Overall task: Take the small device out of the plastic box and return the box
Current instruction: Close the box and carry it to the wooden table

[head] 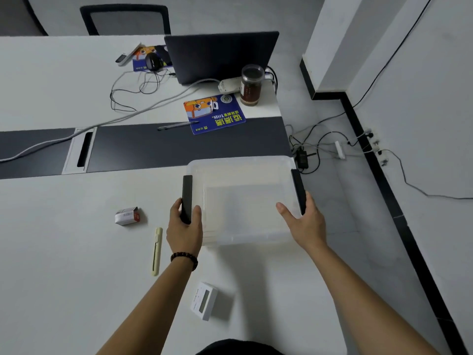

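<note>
A clear plastic box (243,172) with black side clips sits at the right edge of the white table, partly overhanging it; nothing shows inside it. My left hand (184,228) grips the box's left black clip. My right hand (302,221) holds the right side, fingers around the right clip and thumb over the rim. The small white device with a screen (204,301) stands on the table near me, between my forearms, apart from the box.
A small white-and-red carton (127,215) and a pale yellow utility knife (156,251) lie left of my left hand. Farther back are a blue mouse pad (215,114), a dark jar (251,85), a laptop (220,56) and cables. Floor with cords lies right of the table.
</note>
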A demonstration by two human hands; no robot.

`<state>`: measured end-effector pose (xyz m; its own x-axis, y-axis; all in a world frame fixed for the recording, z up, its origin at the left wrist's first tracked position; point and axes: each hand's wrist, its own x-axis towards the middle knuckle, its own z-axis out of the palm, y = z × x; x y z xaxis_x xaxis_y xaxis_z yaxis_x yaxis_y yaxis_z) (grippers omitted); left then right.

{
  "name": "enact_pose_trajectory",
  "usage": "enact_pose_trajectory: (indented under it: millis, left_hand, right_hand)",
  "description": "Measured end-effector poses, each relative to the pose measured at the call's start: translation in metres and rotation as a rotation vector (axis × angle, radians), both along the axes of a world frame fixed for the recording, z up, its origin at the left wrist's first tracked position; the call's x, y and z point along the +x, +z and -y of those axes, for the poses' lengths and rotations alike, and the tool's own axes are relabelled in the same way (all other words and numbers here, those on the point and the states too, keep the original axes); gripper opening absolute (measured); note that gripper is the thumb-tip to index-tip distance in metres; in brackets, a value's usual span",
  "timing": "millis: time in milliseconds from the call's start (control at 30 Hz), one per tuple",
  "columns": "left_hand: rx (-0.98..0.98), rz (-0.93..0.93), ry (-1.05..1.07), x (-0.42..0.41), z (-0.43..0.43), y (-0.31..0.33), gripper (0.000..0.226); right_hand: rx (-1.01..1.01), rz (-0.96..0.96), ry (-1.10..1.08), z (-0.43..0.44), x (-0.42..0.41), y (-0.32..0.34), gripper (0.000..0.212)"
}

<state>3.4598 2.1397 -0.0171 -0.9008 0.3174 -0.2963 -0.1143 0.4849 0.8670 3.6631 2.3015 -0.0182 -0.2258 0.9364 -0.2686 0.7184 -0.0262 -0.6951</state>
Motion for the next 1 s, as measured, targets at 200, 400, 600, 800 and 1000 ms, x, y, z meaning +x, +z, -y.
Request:
enact_pose_trajectory:
  millis: [200,400,600,800,1000]
  left_hand:
    - [0.206,-0.11,0.037,0.02,0.05,0.053,0.051]
    - [0.219,-0.35,0.123,0.096,0.138,0.108,0.059]
    - [0.114,-0.337,0.328,0.201,0.248,0.118,0.069]
    - [-0.035,-0.323,0.694,0.294,0.379,0.139,0.071]
    - [-0.081,-0.391,1.045,0.38,0.502,0.149,0.065]
  right_hand:
    - [0.099,-0.234,0.074,0.036,0.019,0.049,0.092]
    - [0.146,-0.485,0.209,0.098,0.06,0.102,0.1]
    - [0.054,-0.493,0.512,0.165,0.094,0.087,0.107]
    - [-0.138,-0.485,0.916,0.273,0.078,0.092,0.106]
    - [-0.189,-0.504,1.291,0.418,0.065,0.113,0.105]
